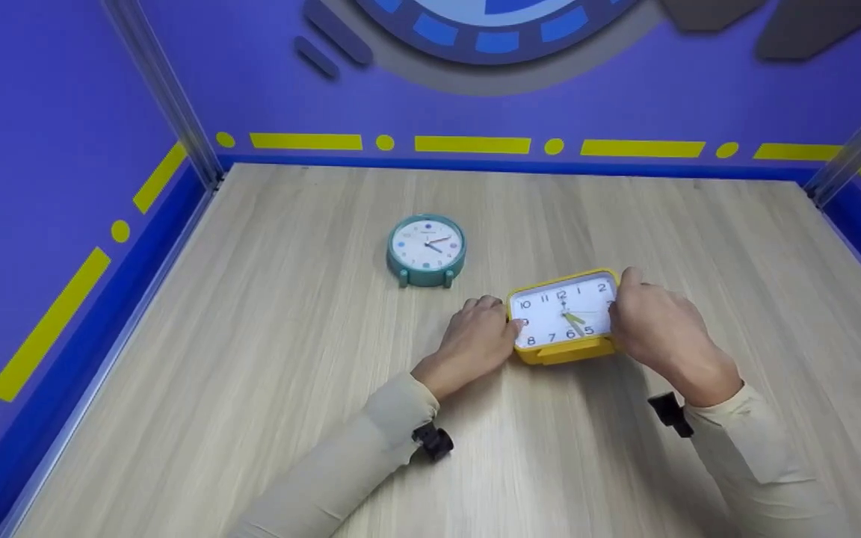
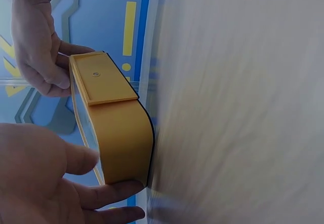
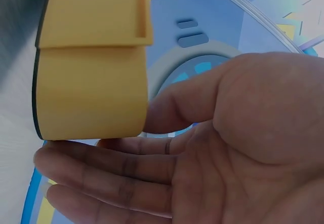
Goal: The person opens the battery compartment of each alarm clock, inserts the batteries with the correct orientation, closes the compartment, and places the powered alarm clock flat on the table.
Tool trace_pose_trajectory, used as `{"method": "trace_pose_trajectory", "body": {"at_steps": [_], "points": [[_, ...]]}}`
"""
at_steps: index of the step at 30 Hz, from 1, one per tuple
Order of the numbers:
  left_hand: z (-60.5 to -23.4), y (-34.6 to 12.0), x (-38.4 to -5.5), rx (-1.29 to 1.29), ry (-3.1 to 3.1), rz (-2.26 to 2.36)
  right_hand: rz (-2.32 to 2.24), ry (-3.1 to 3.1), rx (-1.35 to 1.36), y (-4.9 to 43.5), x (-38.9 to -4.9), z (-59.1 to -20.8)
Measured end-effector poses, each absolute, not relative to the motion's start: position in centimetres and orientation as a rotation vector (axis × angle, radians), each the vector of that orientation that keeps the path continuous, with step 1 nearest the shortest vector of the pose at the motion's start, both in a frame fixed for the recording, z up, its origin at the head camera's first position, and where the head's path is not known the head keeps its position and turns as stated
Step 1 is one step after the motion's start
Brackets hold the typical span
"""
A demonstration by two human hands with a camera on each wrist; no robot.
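Observation:
A yellow rectangular alarm clock [image 1: 550,317] with a white numbered face lies face up, slightly turned, between both hands. At its left end, my left hand [image 1: 475,340] grips it, thumb at the front rim and fingers along the side. My right hand [image 1: 666,329] grips the opposite end, covering the face's right edge. In the left wrist view the clock's yellow underside [image 2: 124,138] and its raised foot [image 2: 104,77] show, the dark back close to the tabletop. From the right wrist, the thumb [image 3: 185,102] presses the front edge while fingers [image 3: 106,163] lie along the side.
A round teal clock [image 1: 427,250] with two small feet lies face up behind and left of the yellow one. The wood-grain table [image 1: 288,299] is bordered by blue-purple panels [image 1: 296,97] with yellow markings at the back and sides.

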State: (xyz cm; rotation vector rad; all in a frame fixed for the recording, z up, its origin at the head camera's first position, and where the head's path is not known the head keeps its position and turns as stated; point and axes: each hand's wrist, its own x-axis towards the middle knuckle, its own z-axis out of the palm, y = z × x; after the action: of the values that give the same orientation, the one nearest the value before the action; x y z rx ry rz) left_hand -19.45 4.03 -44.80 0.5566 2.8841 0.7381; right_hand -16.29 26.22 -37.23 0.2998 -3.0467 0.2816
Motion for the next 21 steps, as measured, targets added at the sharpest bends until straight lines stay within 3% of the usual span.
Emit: {"method": "trace_pose_trajectory", "body": {"at_steps": [21], "points": [[-43.9,3.25,-19.9,0.53,2.921,0.574,0.357,-3.186,0.287,26.3,-17.21,-38.0]]}}
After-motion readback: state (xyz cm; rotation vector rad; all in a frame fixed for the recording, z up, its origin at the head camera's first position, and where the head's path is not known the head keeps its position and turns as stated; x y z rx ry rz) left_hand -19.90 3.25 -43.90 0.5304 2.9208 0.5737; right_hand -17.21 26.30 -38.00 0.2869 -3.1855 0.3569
